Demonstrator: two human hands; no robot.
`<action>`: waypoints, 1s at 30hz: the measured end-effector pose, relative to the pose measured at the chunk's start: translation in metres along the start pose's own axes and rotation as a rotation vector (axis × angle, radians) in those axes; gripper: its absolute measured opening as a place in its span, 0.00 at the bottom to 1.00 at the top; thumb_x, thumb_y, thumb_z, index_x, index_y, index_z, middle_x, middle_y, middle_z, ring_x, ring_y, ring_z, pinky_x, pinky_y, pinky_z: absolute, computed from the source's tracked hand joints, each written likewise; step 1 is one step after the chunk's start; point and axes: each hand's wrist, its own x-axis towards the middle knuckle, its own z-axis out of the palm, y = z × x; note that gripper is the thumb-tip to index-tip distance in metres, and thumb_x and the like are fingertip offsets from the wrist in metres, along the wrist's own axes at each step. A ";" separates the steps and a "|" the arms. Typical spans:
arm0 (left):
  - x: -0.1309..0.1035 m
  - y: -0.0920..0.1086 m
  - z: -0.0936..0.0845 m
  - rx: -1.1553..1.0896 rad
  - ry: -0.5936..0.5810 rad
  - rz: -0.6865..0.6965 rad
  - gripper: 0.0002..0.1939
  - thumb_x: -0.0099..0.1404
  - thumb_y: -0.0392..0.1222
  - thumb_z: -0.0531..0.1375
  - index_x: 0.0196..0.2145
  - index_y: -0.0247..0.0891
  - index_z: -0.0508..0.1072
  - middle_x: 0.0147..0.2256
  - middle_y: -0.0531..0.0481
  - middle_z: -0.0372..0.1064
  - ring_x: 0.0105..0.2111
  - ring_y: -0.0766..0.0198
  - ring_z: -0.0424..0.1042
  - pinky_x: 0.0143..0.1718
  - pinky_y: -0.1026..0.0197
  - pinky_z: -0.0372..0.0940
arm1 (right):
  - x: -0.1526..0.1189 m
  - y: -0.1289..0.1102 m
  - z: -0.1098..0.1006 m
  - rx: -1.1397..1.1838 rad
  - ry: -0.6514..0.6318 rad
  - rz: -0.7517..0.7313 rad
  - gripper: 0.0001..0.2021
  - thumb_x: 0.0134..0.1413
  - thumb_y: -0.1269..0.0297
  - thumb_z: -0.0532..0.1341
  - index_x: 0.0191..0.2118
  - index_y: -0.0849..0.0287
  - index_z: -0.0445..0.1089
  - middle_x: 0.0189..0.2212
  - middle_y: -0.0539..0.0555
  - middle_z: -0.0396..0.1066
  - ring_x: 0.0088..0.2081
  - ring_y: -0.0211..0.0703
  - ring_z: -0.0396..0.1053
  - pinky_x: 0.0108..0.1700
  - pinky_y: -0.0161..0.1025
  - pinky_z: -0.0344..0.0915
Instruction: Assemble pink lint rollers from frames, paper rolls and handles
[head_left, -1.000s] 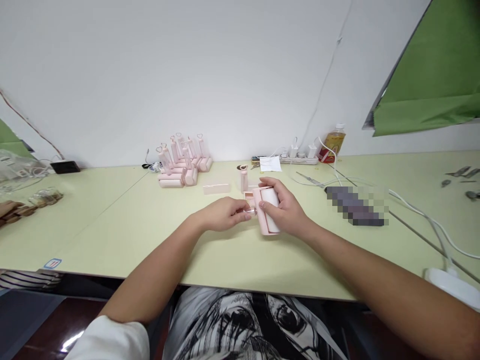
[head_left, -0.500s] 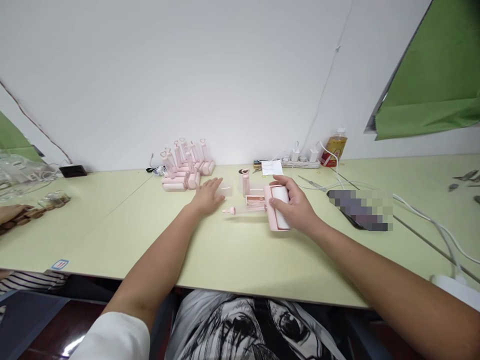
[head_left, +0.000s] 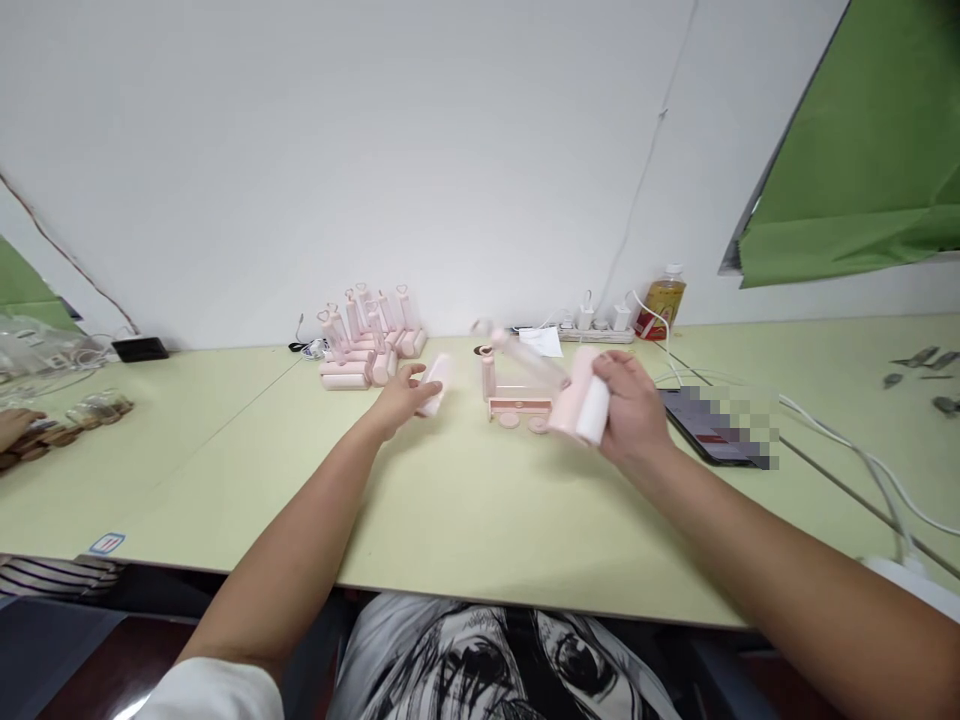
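My right hand (head_left: 631,400) is closed around the white roll of a pink lint roller (head_left: 574,398). Its pale handle points up to the left, blurred by motion. My left hand (head_left: 403,398) grips a clear plastic cover (head_left: 436,385), held tilted just above the table. Between the hands, a small pink handle part (head_left: 488,375) stands upright. In front of it is a narrow pink frame (head_left: 517,405), and two round pink discs, one of them a pink end disc (head_left: 509,420), lie at its near edge.
Several pink lint rollers (head_left: 371,340) stand grouped at the back left. Toward the right are a phone (head_left: 709,430), a power strip (head_left: 596,335), white cables and a drink bottle (head_left: 662,300). Another person's hand (head_left: 16,425) touches brown pieces at the far left.
My right hand has raised and turned the lint roller, swinging its handle upward. My left hand has picked up the clear cover from the table.
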 end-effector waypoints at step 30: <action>-0.042 0.029 0.053 -0.741 -0.302 0.224 0.22 0.53 0.48 0.68 0.42 0.35 0.71 0.33 0.49 0.70 0.31 0.65 0.69 0.32 0.65 0.63 | -0.027 0.023 0.006 -0.334 -0.489 0.194 0.22 0.35 0.60 0.72 0.39 0.59 0.69 0.37 0.53 0.72 0.38 0.46 0.69 0.35 0.39 0.67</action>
